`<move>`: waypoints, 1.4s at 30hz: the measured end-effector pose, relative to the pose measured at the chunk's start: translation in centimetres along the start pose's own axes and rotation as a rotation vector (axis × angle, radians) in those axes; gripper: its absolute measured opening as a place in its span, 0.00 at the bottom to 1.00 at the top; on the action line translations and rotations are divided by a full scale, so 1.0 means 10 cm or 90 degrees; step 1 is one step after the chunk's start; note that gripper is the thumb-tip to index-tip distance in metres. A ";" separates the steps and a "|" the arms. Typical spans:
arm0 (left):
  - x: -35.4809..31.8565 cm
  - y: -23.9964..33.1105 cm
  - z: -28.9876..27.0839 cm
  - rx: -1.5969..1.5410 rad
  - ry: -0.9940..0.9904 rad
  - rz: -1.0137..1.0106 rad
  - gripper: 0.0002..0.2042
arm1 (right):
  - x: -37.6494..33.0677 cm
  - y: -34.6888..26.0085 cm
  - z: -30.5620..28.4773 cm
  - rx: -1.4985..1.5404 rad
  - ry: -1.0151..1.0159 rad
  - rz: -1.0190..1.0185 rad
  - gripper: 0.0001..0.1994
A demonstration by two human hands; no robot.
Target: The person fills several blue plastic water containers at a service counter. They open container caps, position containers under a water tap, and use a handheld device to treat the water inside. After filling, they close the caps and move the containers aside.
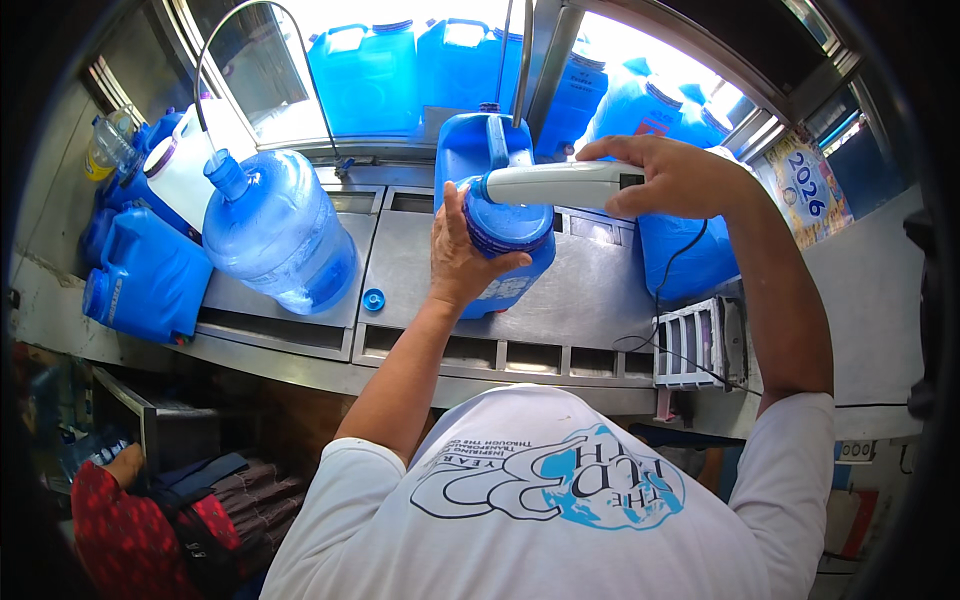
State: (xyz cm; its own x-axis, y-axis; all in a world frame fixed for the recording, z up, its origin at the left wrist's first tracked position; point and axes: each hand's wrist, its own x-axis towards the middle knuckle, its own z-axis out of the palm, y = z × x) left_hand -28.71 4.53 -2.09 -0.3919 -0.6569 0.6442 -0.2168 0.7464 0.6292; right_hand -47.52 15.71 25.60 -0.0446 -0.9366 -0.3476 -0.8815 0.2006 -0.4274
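Note:
A blue water jug (508,285) stands on the steel counter in front of me, its round blue lid (520,225) facing up. My left hand (462,255) is curved round the lid's left and near side, with the thumb lying toward the right. In my right hand (675,178) is a light grey corded heat gun (560,185), held level from the right. Its tip is at the far left of the lid, close to my left fingertips. Just behind stands another blue jug (455,150) with a handle. Left of my left hand lies a small blue cap (374,299).
A large clear blue round bottle (270,235) stands at left, beside blue and white jugs (150,275). More blue jugs (365,80) line the window ledge. A white plastic rack (690,345) and the dark cord (657,290) are at right. Another person's red sleeve (125,530) shows lower left.

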 end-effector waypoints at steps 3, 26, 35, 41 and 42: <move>0.00 0.00 0.00 0.002 0.001 0.002 0.73 | -0.04 -0.02 -0.01 -0.041 0.007 0.000 0.34; 0.21 -0.30 -0.02 -0.155 -0.128 0.026 0.74 | -1.10 0.36 0.41 0.159 0.100 0.138 0.34; 0.22 -0.23 -0.02 -0.167 -0.135 -0.005 0.75 | -0.72 0.33 0.25 0.081 0.138 0.138 0.33; 0.22 -0.21 -0.07 -0.160 -0.128 -0.019 0.75 | -0.24 0.05 0.15 0.058 0.106 0.125 0.34; 0.22 -0.21 -0.07 -0.164 -0.125 -0.020 0.75 | -0.18 -0.02 0.14 0.037 0.098 0.112 0.33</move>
State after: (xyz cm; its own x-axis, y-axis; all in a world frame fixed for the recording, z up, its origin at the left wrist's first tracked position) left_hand -28.45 1.42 -1.69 -0.5587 -0.6270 0.5429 -0.0077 0.6585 0.7525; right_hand -46.66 17.77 25.15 -0.2697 -0.9177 -0.2916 -0.8259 0.3761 -0.4199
